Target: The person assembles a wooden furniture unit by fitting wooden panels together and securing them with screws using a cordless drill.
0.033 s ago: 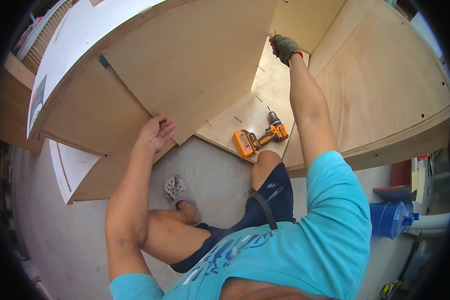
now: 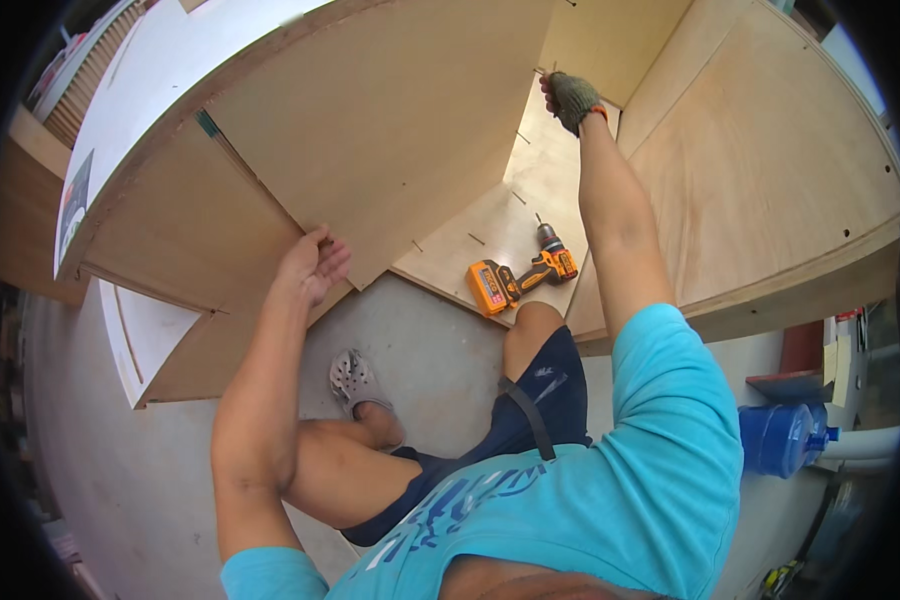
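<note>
My right hand, in a grey-green fingerless glove with an orange cuff, reaches far into the wooden cabinet. Its fingertips are closed on a thin screw by the edge of an upright panel. My left hand is bare and lies beside the lower plywood panel, fingers loosely curled but apart, nothing visible in the palm. An orange and black cordless drill rests on its side on the cabinet's pale board, between my arms. Several screws, one near the drill, stick up along that board.
A curved plywood side with dark holes stands to the right. White curved board edges the cabinet at left. On the grey floor are my bent legs and a grey clog. A blue water jug lies at the right.
</note>
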### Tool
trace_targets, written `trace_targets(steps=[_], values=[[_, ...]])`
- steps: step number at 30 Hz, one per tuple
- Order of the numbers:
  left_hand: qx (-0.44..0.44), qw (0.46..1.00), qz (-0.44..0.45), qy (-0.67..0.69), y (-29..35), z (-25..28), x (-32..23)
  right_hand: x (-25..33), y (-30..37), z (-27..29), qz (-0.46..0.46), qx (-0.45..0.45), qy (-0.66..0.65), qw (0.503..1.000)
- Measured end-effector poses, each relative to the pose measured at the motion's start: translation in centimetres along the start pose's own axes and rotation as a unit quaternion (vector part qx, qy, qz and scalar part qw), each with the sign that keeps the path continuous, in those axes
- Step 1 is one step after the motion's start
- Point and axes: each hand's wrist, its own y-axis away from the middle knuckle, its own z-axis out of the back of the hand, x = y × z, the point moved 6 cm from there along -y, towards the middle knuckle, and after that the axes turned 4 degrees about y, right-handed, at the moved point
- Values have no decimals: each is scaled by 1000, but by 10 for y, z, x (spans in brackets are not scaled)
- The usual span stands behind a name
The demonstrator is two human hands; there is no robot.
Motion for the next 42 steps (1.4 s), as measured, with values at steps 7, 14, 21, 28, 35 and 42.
trace_targets(steps=[7,14,21,28,35,42], values=[[-227,893,-342,-186,58,-34,-7,28,-37,36,171,-211,-159,949],[-215,787,-499,-292,105,-75,-32,99,-4,-27,174,-251,-25,952],[-253,805,-495,-208,99,-73,-39,105,7,-24,175,-318,29,932],[-248,811,-506,-157,106,-63,-37,104,-2,-28,184,-284,103,935],[-143,927,-337,-77,55,-60,34,124,-89,22,128,-225,882,394],[-129,913,-52,383,-191,74,184,133,-33,-32,148,-259,361,884]])
